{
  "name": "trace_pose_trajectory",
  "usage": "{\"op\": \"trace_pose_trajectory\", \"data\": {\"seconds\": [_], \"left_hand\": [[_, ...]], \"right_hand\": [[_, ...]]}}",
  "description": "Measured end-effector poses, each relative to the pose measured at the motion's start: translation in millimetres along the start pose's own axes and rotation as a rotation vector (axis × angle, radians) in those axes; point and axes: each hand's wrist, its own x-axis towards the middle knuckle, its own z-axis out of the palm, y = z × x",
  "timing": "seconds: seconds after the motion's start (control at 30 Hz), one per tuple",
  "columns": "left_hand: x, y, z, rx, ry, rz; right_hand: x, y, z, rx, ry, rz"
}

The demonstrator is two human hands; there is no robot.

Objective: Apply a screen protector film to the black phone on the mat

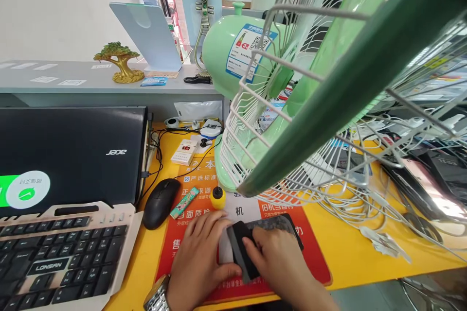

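Observation:
On the red printed mat (314, 262), a dark phone-like slab (284, 223) with a mottled surface lies partly under my right hand (275, 252). That hand is closed on a black-and-grey rectangular block (242, 252), with its thumb along the upper face. My left hand (202, 257), wearing a metal watch, rests flat on the mat to the left. Its fingers are stretched out and its thumb tip touches the block's near left side. Just beyond the left fingertips stands a small yellow-and-black bottle-like object (218, 198). My palms hide parts of the block and slab.
A green fan (237, 58) with a white wire cage looms over the right side. To the left are a black mouse (161, 204), keyboard (65, 257) and laptop (73, 150). A green packet (184, 202) and white box (184, 151) lie ahead; tangled cables (350, 204) lie right.

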Motion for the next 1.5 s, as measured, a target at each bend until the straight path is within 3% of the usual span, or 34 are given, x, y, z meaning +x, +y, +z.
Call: {"op": "trace_pose_trajectory", "data": {"seconds": [0.2, 0.43, 0.63, 0.83, 0.93, 1.07, 1.13, 1.33, 1.4, 1.5], "left_hand": [[-1, -2, 2, 0.007, -0.006, 0.01], [-1, -4, 1, 0.0, -0.004, 0.026], [3, 2, -5, 0.014, -0.097, 0.008], [4, 5, -8, 0.041, -0.143, -0.009], [3, 4, -8, 0.041, -0.154, -0.011], [3, 2, -8, 0.05, -0.184, -0.008], [4, 1, -8, 0.055, -0.196, -0.004], [1, -5, -1, 0.112, -0.16, 0.02], [0, -7, 1, 0.128, -0.159, 0.032], [1, -8, 1, 0.128, -0.18, 0.041]], "right_hand": [[2, 4, 1, 0.133, -0.051, 0.003], [3, -1, 4, 0.094, -0.039, -0.005], [-2, 12, 6, 0.322, -0.007, 0.012], [-8, -2, 8, 0.19, 0.041, -0.027], [-12, 17, 7, 0.147, 0.054, 0.04], [-21, 72, -1, 0.091, 0.065, 0.288], [-23, 82, -5, 0.065, 0.065, 0.367], [-15, 40, -5, 0.009, -0.038, 0.155], [-18, 52, -6, 0.013, -0.055, 0.179], [-29, 85, -9, 0.004, -0.042, 0.319]]}}
